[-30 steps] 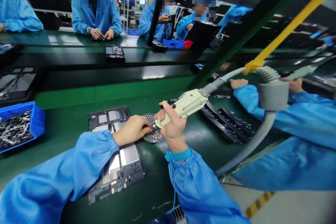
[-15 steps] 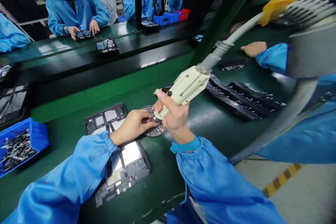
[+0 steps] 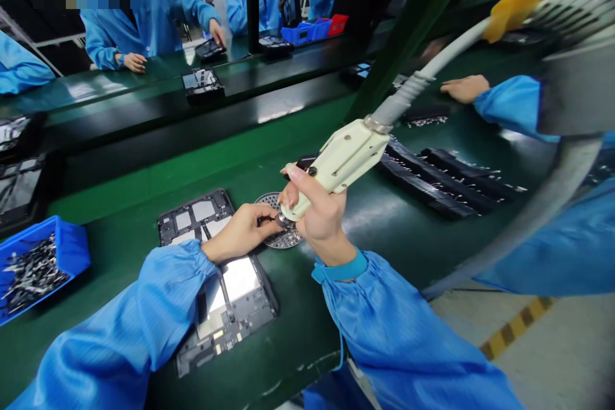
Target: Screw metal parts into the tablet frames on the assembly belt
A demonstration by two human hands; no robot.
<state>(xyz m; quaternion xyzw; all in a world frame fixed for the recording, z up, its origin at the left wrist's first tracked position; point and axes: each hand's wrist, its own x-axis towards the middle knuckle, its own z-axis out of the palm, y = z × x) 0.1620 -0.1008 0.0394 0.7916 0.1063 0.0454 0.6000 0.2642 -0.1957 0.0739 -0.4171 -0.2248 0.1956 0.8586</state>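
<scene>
My right hand [image 3: 319, 211] is wrapped around a cream-coloured power screwdriver [image 3: 346, 154], its thumb lying along the body. The tool's metal tip points down and left over a round perforated dish [image 3: 270, 200] that holds small metal screws [image 3: 287, 237]. Right at that tip, my left hand [image 3: 243, 229] is closed in a pinch; what it holds is hidden by the fingers. Under my left wrist lies an opened tablet [image 3: 240, 278], showing silver battery panels and a dark frame.
A blue bin [image 3: 72, 246] of small metal parts stands at left. Rows of black strips [image 3: 427, 179] lie at right. A thick grey cable [image 3: 446, 54] rises from the tool past a green post [image 3: 408, 32]. Co-workers in blue sit across a dark conveyor [image 3: 144, 118].
My hands and the tool stay nearly in place, with the tip slightly left. Across the conveyor, a co-worker has shifted a device to the right with one hand and taken the other hand off it.
</scene>
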